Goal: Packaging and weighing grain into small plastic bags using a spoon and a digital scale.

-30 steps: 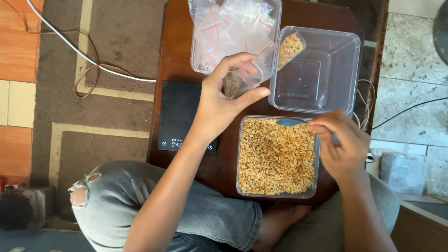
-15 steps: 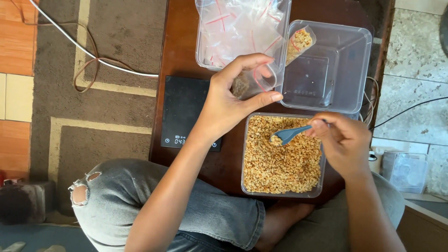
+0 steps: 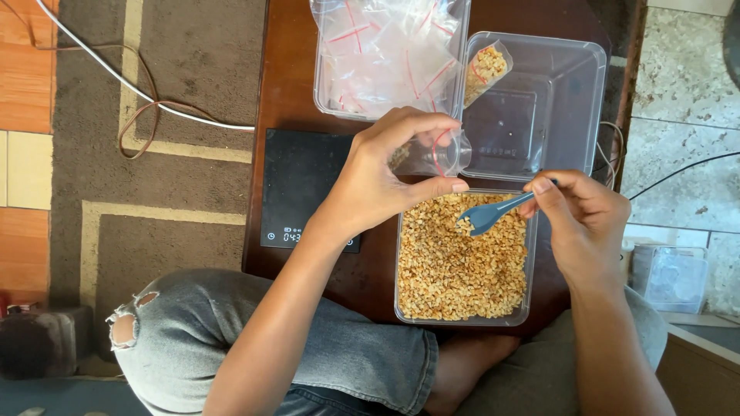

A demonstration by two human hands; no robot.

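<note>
A dark wooden tabletop (image 3: 289, 92) stands on a brown rug. My left hand (image 3: 378, 181) pinches a small bag (image 3: 435, 154) open, just above-left of the spoon (image 3: 493, 214) gripped by my right hand (image 3: 586, 219) over the grain tub (image 3: 462, 266).

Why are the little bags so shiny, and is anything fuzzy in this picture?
In the head view, daylight glares white off the clear bags in the top tub, so their insides wash out; the left hand casts a soft shadow onto the black scale; the blue spoon in the right hand and the grains look sharp, while the bottom corners go dim and slightly soft.
</note>
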